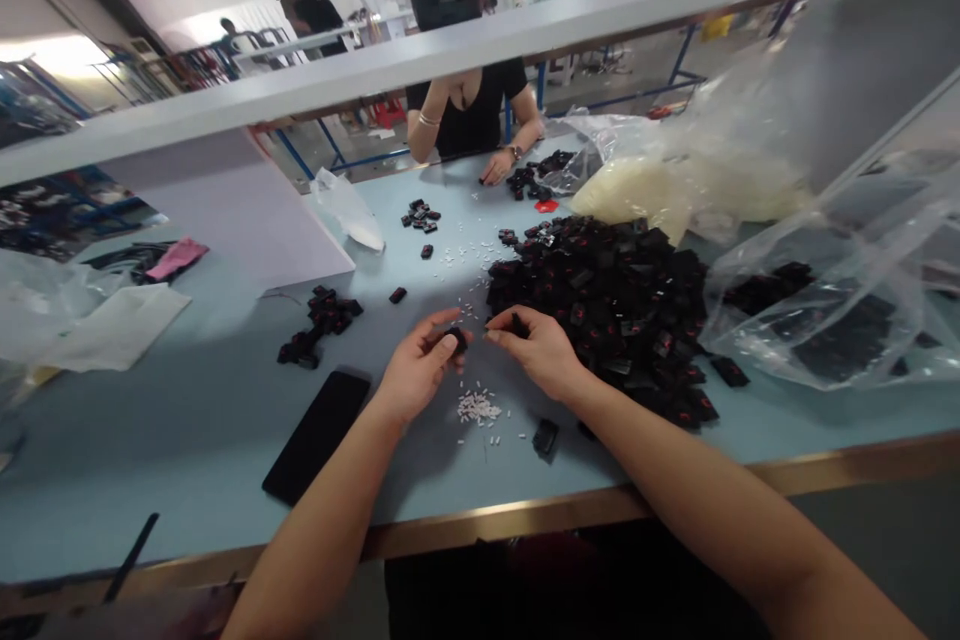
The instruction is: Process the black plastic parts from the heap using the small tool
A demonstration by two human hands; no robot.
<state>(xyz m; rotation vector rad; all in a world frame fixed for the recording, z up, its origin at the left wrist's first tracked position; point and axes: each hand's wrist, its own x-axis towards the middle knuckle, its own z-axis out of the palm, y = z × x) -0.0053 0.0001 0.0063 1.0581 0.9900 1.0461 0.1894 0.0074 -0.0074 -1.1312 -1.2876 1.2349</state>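
Table (pixel 187 420) laid out for reach

From my remote seat, leftmost, a black cluster (pixel 330 310) lies apart, perhaps to prevent mixing. A phone (pixel 315 440) sits nearer the edge, seemingly out of the way. The left hand (pixel 418 365) grasps a black block (pixel 455 340) between thumb and fingers, I judge for steadiness. White pegs (pixel 478 407) lie just below, probably handy to both. The right hand's (pixel 544 355) fingertips pinch together; I cannot tell on what. Rightmost, the heap (pixel 600 300) sits close for easy picking, I'd guess.
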